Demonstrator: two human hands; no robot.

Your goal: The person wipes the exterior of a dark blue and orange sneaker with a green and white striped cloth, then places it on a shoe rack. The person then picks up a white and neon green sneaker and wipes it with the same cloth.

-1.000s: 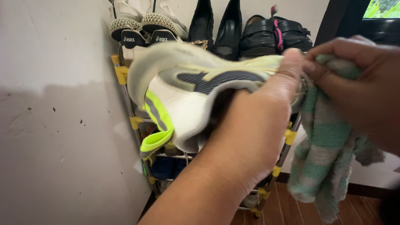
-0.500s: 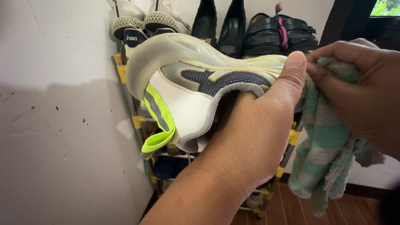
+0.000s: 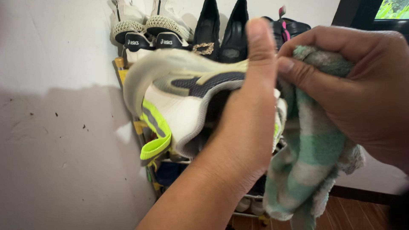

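My left hand (image 3: pixel 245 123) is pushed inside a white and grey sneaker (image 3: pixel 179 96) with neon yellow heel trim, holding it sole-up in front of the shoe rack. Its thumb sticks up along the shoe's side. My right hand (image 3: pixel 353 85) grips a green and white striped cloth (image 3: pixel 309 149) and presses it against the shoe's front end, right beside my left thumb. The toe of the sneaker is hidden behind my hands and the cloth.
A metal shoe rack (image 3: pixel 128 81) with yellow joints stands against the white wall (image 3: pixel 55 127). On top sit white sneakers (image 3: pixel 147 25), black pointed heels (image 3: pixel 221 30) and dark loafers (image 3: pixel 289 27). Lower shelves hold more shoes. Wooden floor (image 3: pixel 353 215) shows at bottom right.
My right hand and the cloth have moved left and closer along the shoe. My left thumb has risen upright, and the sneaker has shifted slightly left.
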